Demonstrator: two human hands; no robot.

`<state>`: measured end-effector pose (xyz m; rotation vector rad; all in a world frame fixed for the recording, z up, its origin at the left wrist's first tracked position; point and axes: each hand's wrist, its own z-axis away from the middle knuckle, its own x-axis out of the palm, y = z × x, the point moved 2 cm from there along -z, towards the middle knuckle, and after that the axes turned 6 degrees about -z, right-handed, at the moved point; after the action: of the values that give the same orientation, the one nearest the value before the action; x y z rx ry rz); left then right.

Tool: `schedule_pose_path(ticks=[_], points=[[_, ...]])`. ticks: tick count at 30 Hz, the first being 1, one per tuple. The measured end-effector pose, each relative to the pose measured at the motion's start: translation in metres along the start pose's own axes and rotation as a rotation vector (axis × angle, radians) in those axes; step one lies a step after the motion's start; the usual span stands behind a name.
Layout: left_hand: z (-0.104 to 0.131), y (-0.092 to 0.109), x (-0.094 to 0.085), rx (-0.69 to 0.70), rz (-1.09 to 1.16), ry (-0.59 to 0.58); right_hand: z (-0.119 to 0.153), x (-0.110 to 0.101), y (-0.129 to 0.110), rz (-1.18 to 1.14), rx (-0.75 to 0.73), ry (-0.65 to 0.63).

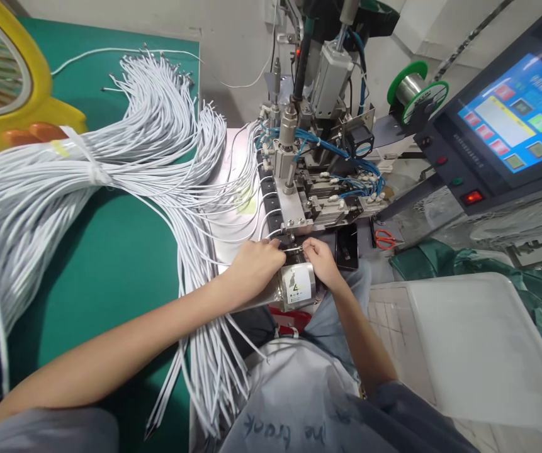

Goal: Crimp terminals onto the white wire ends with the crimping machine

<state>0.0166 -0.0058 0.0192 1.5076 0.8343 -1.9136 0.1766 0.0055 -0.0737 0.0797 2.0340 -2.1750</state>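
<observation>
My left hand [256,264] is closed at the front edge of the machine [294,207], its fingers curled around a white cable [293,250]. A short stretch of that cable runs across to my right hand [318,257], where thumb and forefinger pinch its end. The tip itself is hidden by my fingers. Just below both hands sits a metal cylinder with a white label [298,283]. Beside my left hand, several white cables lead into a row of black slots [271,200] on the machine's left side.
A large tied bundle of white cables [95,167] lies on the green table [129,270]. A yellow fan-like object [39,94] stands at the far left. To the right are a solder wire spool [410,88], a touchscreen [525,119], red-handled scissors [384,239], a phone [347,246] and a white tray [478,340].
</observation>
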Motion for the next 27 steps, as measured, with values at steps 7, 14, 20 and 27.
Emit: schedule_pose_path(ticks=[7, 14, 20, 27], points=[[0.001, 0.005, 0.001, 0.011, 0.001, -0.001, 0.006, -0.006, 0.002, -0.014, 0.039, 0.086], [0.002, 0.004, 0.002, -0.005, 0.025, 0.015, 0.001, -0.004, -0.004, 0.013, -0.012, 0.098], [0.002, 0.002, 0.01, -0.07, -0.008, 0.082, 0.058, -0.006, -0.032, 0.151, -0.17, 0.431], [0.0, -0.012, 0.009, -0.152, -0.036, 0.073, 0.127, 0.083, -0.031, 0.419, -0.131, -0.308]])
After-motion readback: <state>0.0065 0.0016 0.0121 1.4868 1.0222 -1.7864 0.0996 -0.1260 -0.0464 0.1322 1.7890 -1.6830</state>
